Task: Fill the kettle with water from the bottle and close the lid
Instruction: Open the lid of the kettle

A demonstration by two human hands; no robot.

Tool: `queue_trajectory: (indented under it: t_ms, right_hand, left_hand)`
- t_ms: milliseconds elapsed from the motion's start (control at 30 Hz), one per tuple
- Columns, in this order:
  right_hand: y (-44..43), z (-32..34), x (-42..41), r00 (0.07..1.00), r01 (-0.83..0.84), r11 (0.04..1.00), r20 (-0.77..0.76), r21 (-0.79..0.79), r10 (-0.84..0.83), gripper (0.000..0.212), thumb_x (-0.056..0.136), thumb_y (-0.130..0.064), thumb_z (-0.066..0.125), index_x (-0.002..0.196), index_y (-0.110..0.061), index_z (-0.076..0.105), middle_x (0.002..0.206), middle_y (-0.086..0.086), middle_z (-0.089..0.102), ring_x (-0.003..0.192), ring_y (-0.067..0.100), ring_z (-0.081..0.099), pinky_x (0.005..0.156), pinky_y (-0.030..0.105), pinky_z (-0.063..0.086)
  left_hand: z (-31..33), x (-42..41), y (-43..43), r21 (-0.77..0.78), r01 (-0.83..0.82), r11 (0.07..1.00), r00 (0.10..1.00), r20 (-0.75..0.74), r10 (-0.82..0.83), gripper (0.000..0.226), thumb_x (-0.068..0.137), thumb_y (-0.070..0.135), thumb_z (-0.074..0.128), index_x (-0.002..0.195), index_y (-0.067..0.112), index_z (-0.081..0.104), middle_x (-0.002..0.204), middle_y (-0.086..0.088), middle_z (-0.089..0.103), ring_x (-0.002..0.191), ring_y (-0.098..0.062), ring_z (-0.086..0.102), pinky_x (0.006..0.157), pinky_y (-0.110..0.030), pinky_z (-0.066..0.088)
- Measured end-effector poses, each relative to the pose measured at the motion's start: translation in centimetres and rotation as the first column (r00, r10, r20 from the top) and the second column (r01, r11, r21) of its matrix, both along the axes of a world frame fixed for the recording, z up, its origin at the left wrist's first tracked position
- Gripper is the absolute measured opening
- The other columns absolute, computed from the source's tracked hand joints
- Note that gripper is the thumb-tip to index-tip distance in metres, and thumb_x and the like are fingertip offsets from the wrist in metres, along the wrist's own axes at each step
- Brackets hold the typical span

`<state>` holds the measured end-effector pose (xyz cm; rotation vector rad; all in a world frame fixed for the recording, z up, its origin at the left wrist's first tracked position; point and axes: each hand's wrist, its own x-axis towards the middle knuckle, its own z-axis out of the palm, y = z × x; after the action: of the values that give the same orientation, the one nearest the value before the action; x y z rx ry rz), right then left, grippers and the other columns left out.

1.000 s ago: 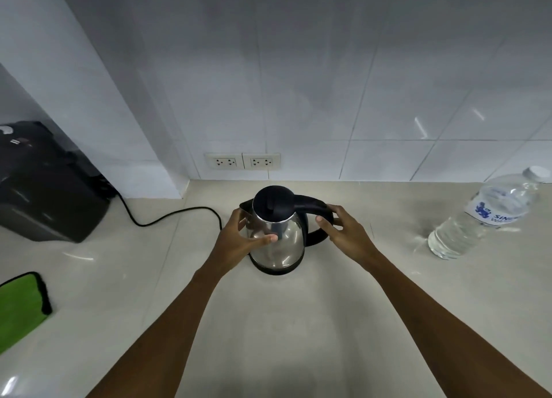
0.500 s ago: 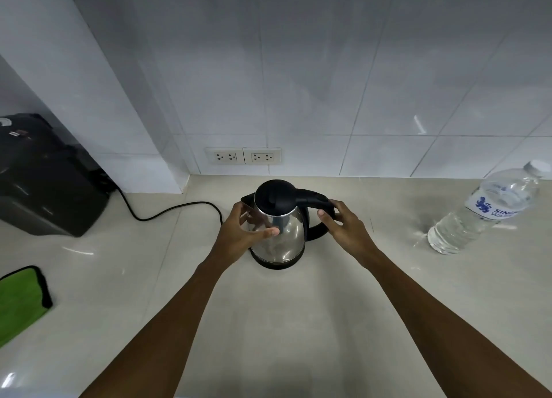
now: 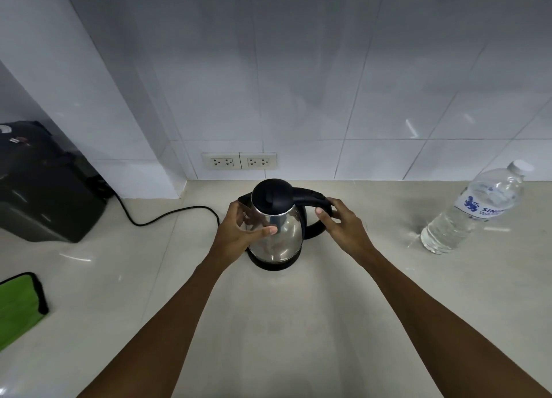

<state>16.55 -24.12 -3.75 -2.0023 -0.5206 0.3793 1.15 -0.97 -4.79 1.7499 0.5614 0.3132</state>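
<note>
A steel kettle with a black lid and black handle stands on its black base in the middle of the counter. The lid is down. My left hand wraps the kettle's left side, thumb across the steel front. My right hand grips the handle on the right. A clear plastic water bottle with a white cap and blue label stands at the far right, well apart from both hands, with water in it.
A black appliance sits at the left with its cord running across the counter toward the kettle. A green cloth lies at the left edge. Two wall sockets are behind the kettle. The tiled wall closes the back.
Both hands keep their places on the kettle. The view has shifted slightly; the kettle itself looks unmoved.
</note>
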Motion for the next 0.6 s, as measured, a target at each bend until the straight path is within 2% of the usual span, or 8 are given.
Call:
queue_trajectory:
  t_ms: [133,200,267,367,500,600]
  right_hand:
    - [-1.0,1.2,-1.1,1.0,0.005,1.0,0.02,0.03,-0.006,0.04,0.096,-0.055,0.06,0.131,-0.035,0.058,0.125,-0.016,0.067,0.122,0.01,0.062,0.101,0.041,0.053]
    - [-1.9,1.9,-2.1,0.999,0.011,0.999,0.03,0.034,-0.012,0.039,0.096,-0.055,0.06,0.13,-0.036,0.058,0.124,-0.017,0.067,0.122,0.009,0.062,0.102,0.043,0.053]
    - [-2.8,2.4,-3.5,0.999,0.023,0.999,0.039,0.041,-0.025,0.037,0.096,-0.055,0.061,0.128,-0.036,0.058,0.122,-0.019,0.067,0.121,0.007,0.062,0.101,0.043,0.053]
    - [-4.4,2.9,-6.0,0.998,0.041,0.998,0.048,0.037,-0.042,0.036,0.096,-0.053,0.061,0.127,-0.036,0.059,0.12,-0.021,0.067,0.12,0.005,0.062,0.103,0.043,0.051]
    - [-6.6,3.0,-10.0,0.998,0.048,0.998,0.036,0.035,-0.049,0.036,0.097,-0.051,0.061,0.128,-0.032,0.06,0.123,-0.015,0.068,0.121,0.009,0.062,0.102,0.044,0.052]
    - [-8.0,2.7,-13.0,0.998,0.058,0.998,0.024,0.033,-0.059,0.035,0.097,-0.05,0.062,0.126,-0.032,0.061,0.121,-0.016,0.068,0.12,0.009,0.063,0.102,0.044,0.052]
  left_hand:
    - [1.3,-1.0,-0.9,0.01,0.007,1.0,0.999,0.043,-0.008,0.079,0.055,0.055,0.099,0.12,0.04,0.057,0.111,0.031,0.072,0.115,0.006,0.065,0.089,-0.01,0.051]
    - [2.0,-2.0,-1.7,0.012,0.02,1.0,0.997,0.068,-0.021,0.079,0.056,0.053,0.099,0.121,0.039,0.057,0.113,0.032,0.071,0.113,0.013,0.064,0.085,-0.004,0.05]
    - [2.6,-3.2,-2.5,0.011,0.024,1.0,0.996,0.084,-0.025,0.079,0.057,0.049,0.1,0.123,0.037,0.057,0.114,0.031,0.07,0.113,0.013,0.064,0.084,-0.002,0.05]
    - [2.9,-5.3,-3.7,0.013,0.05,0.999,0.994,0.093,-0.051,0.076,0.06,0.044,0.101,0.121,0.036,0.057,0.111,0.03,0.071,0.11,0.013,0.066,0.084,-0.003,0.05]
    - [2.5,-8.7,-5.5,0.001,0.061,0.998,0.996,0.068,-0.061,0.078,0.057,0.051,0.102,0.12,0.037,0.058,0.111,0.025,0.072,0.111,0.007,0.068,0.093,-0.019,0.056]
    - [1.8,-11.5,-6.8,-0.012,0.075,0.997,0.996,0.056,-0.074,0.084,0.051,0.061,0.101,0.12,0.041,0.058,0.114,0.026,0.072,0.114,0.007,0.067,0.097,-0.023,0.056]
